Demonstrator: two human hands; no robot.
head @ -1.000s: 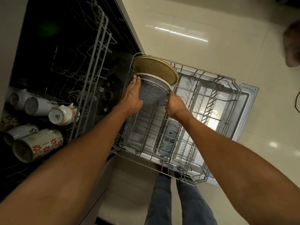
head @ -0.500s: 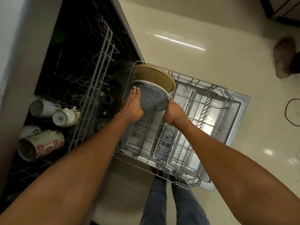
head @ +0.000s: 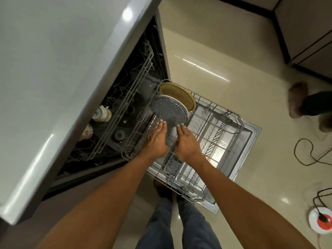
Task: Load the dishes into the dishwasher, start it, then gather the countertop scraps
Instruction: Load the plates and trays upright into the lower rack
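Note:
A grey speckled plate (head: 168, 109) stands on edge at the back of the pulled-out lower rack (head: 224, 141). Behind it leans a tan plate (head: 181, 93). My left hand (head: 156, 139) and my right hand (head: 186, 141) lie flat side by side just in front of the grey plate, fingers straight, fingertips at its lower rim. Neither hand grips anything. The dishwasher (head: 136, 108) is open, and its upper rack (head: 125, 112) holds mugs (head: 102, 114) at the left.
The grey countertop (head: 53, 78) overhangs the dishwasher at the left. The open door (head: 251, 133) lies on the tiled floor under the rack. Another person's foot (head: 298, 99) is at the right. Black cables (head: 309, 155) and a white-and-red device (head: 321, 221) lie at the lower right.
Both hands have let go of the grey plate's sides and drawn back to its lower rim with fingers straight. The plate now stands in the rack. My view has risen, showing the countertop.

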